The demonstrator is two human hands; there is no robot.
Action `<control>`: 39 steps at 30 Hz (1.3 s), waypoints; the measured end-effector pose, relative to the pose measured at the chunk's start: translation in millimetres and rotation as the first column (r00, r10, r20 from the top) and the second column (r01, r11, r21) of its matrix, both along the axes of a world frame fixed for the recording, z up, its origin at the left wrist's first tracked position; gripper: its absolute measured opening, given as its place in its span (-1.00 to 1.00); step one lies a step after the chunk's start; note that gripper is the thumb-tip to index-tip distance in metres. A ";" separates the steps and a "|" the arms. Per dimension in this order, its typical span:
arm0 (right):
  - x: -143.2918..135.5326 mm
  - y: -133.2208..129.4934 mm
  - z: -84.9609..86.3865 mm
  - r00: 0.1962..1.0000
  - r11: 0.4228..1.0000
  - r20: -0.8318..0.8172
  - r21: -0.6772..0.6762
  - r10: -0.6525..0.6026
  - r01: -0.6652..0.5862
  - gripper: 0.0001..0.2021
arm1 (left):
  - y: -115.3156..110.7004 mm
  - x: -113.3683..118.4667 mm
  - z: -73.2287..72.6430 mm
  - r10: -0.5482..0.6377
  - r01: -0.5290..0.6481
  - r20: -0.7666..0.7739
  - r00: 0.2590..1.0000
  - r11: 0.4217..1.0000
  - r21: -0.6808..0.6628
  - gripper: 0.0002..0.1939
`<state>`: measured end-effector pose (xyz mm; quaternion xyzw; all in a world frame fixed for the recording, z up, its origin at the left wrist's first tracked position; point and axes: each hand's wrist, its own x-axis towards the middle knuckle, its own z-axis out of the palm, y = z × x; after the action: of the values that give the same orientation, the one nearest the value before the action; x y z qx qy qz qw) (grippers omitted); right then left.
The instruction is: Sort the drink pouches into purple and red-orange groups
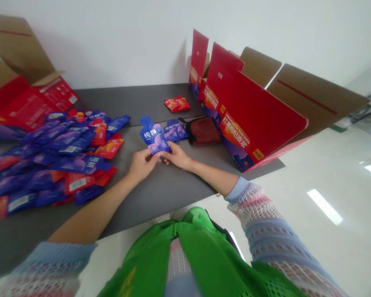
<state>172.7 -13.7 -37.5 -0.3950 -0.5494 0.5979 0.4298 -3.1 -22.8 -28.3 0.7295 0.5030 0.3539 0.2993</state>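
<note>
A blue and purple pouch (pixel 153 137) with white characters is held up above the grey table (pixel 160 185), its narrow spout end pointing away from me. My left hand (pixel 143 165) pinches its lower left edge. My right hand (pixel 177 156) grips the lower right corner, and the two thumbs nearly meet at the bottom edge. Just behind my right hand lie several more blue pouches (pixel 176 130). Left of my hands spreads a large heap of blue pouches (pixel 71 140) mixed with red-orange pouches (pixel 109 147).
Red printed cartons (pixel 250 123) with raised flaps line the table's right side. Beside them lies a dark red zip bag (pixel 203 131). A few red pouches (pixel 177 103) rest near the wall. Another open carton (pixel 34 101) stands behind the heap at left.
</note>
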 end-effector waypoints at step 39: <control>2.6 -5.2 0.2 0.517 0.905 0.752 0.408 -0.409 0.123 -0.66 | 31.8 12.7 1.9 0.027 0.011 -0.422 0.906 0.996 0.087 -0.69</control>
<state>175.2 -19.0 -37.3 -0.6368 -0.7019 0.1773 0.2655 9.6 9.0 -26.4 0.7992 0.5428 0.2105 0.1495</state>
